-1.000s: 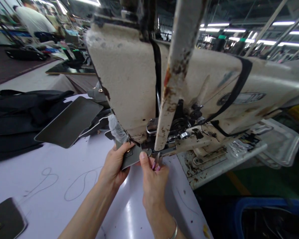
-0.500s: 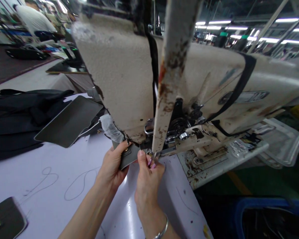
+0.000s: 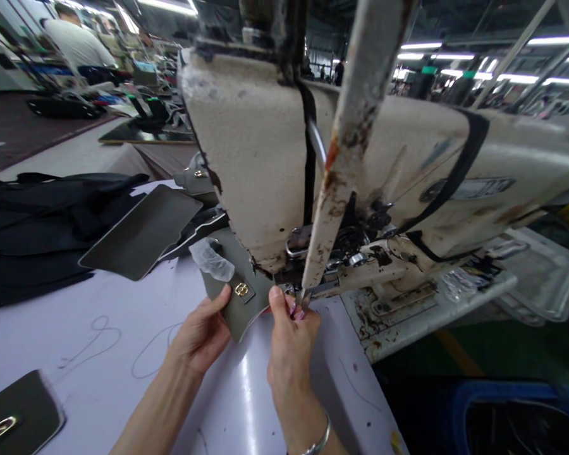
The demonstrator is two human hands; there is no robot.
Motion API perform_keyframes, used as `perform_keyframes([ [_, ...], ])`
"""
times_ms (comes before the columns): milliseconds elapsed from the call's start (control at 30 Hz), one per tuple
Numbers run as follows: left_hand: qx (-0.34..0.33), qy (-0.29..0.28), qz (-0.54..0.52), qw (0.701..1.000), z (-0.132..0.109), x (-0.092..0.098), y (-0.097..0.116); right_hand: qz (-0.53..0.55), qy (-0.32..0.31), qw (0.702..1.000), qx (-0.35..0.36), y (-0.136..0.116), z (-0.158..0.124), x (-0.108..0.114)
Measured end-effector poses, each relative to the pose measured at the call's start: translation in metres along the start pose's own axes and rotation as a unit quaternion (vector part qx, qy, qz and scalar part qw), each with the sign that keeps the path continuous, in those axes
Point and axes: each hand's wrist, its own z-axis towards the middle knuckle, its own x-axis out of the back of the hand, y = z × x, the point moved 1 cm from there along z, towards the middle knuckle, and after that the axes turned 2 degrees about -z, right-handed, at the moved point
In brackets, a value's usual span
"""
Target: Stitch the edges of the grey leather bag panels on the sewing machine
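A grey-green leather-like panel (image 3: 241, 319) with a gold clasp (image 3: 241, 289) and a wrapped white piece (image 3: 212, 260) lies partly under the head of a sewing machine (image 3: 251, 158). My left hand (image 3: 203, 335) is closed on its left edge, thumb on top and fingers beneath. My right hand (image 3: 291, 341) pinches the panel's right edge close to the machine's needle area, which is mostly hidden. Small pink bits and a metal tip show by the right fingers; I cannot tell what they are.
On the white tabletop (image 3: 99, 284) lie another grey-green panel (image 3: 145, 234), loose threads and black fabric (image 3: 38, 234). A dark piece with a gold oval ring (image 3: 21, 414) is at front left. A rusty upright bar (image 3: 346, 139) crosses the machine. A blue bin (image 3: 459, 404) stands at lower right.
My left hand has moved left and slightly down along the panel. More of the panel and its gold clasp now shows. My right hand keeps its pinch; the view has shifted somewhat.
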Motion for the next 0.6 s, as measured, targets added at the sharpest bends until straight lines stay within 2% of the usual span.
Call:
perform_keyframes([
  [200,-0.039,0.015,0.015,0.999,-0.017,0.007,-0.010,0.003,-0.018,1.000,-0.019,-0.008,0.000,0.004],
  [367,-0.094,0.079,-0.017,0.992,-0.032,0.006,-0.027,0.001,-0.047,0.998,-0.052,-0.018,0.000,0.010],
  [600,-0.151,0.153,-0.041,0.976,-0.048,-0.001,-0.044,0.011,-0.082,0.995,-0.054,-0.023,0.005,0.017],
])
